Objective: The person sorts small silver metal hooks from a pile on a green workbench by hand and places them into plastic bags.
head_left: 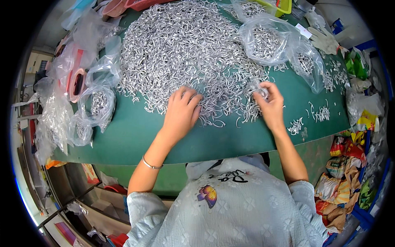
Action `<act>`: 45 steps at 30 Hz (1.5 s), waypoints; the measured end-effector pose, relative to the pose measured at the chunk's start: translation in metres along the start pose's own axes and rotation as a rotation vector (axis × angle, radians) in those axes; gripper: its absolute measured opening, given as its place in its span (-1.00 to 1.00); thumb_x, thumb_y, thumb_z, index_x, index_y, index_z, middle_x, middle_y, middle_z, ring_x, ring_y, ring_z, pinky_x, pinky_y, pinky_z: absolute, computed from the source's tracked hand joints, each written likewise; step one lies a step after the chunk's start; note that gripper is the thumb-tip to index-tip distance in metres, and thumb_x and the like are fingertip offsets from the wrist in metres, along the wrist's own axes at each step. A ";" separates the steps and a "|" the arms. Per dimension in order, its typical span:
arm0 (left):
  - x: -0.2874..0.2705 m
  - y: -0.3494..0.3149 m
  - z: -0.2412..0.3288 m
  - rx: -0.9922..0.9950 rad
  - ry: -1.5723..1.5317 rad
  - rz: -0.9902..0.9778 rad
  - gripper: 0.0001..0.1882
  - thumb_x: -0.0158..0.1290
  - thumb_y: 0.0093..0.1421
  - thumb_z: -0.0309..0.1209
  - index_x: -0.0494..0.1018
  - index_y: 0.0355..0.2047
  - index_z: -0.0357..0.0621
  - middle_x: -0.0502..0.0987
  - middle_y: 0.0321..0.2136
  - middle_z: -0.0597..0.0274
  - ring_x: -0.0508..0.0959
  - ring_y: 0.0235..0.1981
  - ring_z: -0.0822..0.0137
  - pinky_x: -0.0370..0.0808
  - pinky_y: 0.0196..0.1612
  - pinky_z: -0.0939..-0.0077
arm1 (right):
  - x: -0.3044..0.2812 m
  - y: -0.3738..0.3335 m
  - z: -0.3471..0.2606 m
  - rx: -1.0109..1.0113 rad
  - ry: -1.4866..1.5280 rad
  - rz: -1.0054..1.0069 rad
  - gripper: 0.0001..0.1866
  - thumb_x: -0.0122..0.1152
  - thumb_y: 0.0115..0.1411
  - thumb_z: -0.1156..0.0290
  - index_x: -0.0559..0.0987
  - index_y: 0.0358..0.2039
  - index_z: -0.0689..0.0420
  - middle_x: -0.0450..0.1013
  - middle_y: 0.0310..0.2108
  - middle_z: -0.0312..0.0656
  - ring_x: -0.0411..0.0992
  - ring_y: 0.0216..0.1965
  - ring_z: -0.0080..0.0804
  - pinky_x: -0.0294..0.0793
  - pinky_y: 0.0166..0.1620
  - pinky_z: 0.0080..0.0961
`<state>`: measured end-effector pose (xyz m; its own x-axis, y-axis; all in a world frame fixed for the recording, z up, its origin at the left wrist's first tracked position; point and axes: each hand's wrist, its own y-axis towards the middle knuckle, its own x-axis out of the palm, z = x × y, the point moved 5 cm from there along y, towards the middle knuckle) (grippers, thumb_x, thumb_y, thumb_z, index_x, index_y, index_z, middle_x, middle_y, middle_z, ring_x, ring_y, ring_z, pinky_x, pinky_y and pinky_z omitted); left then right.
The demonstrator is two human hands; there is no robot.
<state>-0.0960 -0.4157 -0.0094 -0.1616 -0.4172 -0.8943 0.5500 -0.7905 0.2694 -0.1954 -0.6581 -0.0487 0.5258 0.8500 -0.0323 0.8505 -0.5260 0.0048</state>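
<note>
A broad heap of small, shiny, curved silver pieces (177, 49) spreads over the green tabletop (135, 136). At the near edge of this heap, my left hand (182, 108) rests with bent fingers slightly apart, touching the pieces. I see nothing held in it, though its fingertips are partly hidden and the spot beside them is blurred. Farther right, my right hand (271, 105) curls thumb and fingers around a few curved silver pieces (260, 93), which look smeared by motion. Loose pieces lie on the table between both hands.
Clear plastic bags (265, 39) holding similar pieces lie back right, beside a white glove (324, 40). More clear bags (98, 103) and a pink-handled tool (77, 84) are at left. Small groups of pieces (321, 113) lie right. Red (148, 3) and yellow containers (284, 7) stand behind.
</note>
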 end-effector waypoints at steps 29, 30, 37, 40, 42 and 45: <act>-0.014 -0.068 0.012 -0.296 0.047 0.033 -0.40 0.27 -0.02 -0.40 0.39 0.08 -0.08 0.26 0.20 0.09 0.16 0.27 -0.08 0.05 0.27 -0.15 | 0.046 0.016 -0.044 -0.607 -0.997 -0.137 -0.56 0.34 0.03 0.43 0.47 -0.04 0.13 0.34 0.01 -0.05 0.30 0.02 0.01 0.31 0.04 -0.16; -0.011 -0.068 0.009 -0.303 0.014 -0.012 -0.39 0.28 -0.02 -0.37 0.38 0.09 -0.07 0.23 0.22 0.08 0.12 0.30 -0.10 0.03 0.27 -0.17 | 0.059 0.017 -0.048 -0.629 -1.027 -0.144 -0.52 0.36 0.02 0.39 0.48 -0.01 0.11 0.32 0.05 -0.04 0.27 0.06 0.02 0.28 0.07 -0.15; -0.005 -0.075 0.014 -0.175 -0.063 0.015 -0.54 0.20 -0.02 -0.54 0.45 -0.05 -0.10 0.38 0.08 0.16 0.32 0.10 0.01 0.21 0.16 -0.01 | 0.108 0.009 -0.030 -0.659 -0.988 -0.494 -0.48 0.42 -0.04 0.29 0.50 -0.03 0.02 0.26 0.15 -0.12 0.21 0.13 -0.05 0.23 0.13 -0.17; -0.003 -0.082 0.021 -0.107 -0.128 0.032 -0.55 0.15 -0.05 -0.59 0.47 -0.08 -0.11 0.41 0.05 0.15 0.36 0.05 0.04 0.25 0.09 0.05 | 0.089 -0.001 -0.028 -0.579 -0.807 -0.651 -0.69 0.37 0.01 0.42 0.52 -0.20 0.09 0.35 0.07 -0.23 0.26 0.07 -0.09 0.28 0.12 -0.21; -0.003 -0.085 0.024 -0.075 -0.164 0.017 -0.52 0.12 -0.07 -0.62 0.47 -0.06 -0.13 0.40 0.05 0.13 0.36 0.04 0.05 0.28 0.06 0.08 | 0.076 -0.006 -0.029 -0.630 -0.816 -0.680 -0.72 0.33 0.02 0.48 0.53 -0.22 0.13 0.39 -0.02 -0.21 0.32 0.01 -0.16 0.33 0.03 -0.26; -0.004 -0.086 0.025 -0.088 -0.332 0.064 -0.56 0.12 -0.02 -0.69 0.49 -0.07 -0.13 0.41 0.06 0.11 0.38 0.08 -0.01 0.33 0.10 0.09 | 0.058 -0.002 -0.033 -0.657 -0.782 -0.596 -0.77 0.26 0.04 0.59 0.52 -0.24 0.20 0.43 -0.16 -0.16 0.39 -0.11 -0.18 0.40 -0.05 -0.31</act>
<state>-0.1633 -0.3576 -0.0197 -0.3738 -0.5993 -0.7078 0.6342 -0.7220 0.2764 -0.1660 -0.6068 -0.0173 0.0874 0.5868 -0.8050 0.9226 0.2572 0.2876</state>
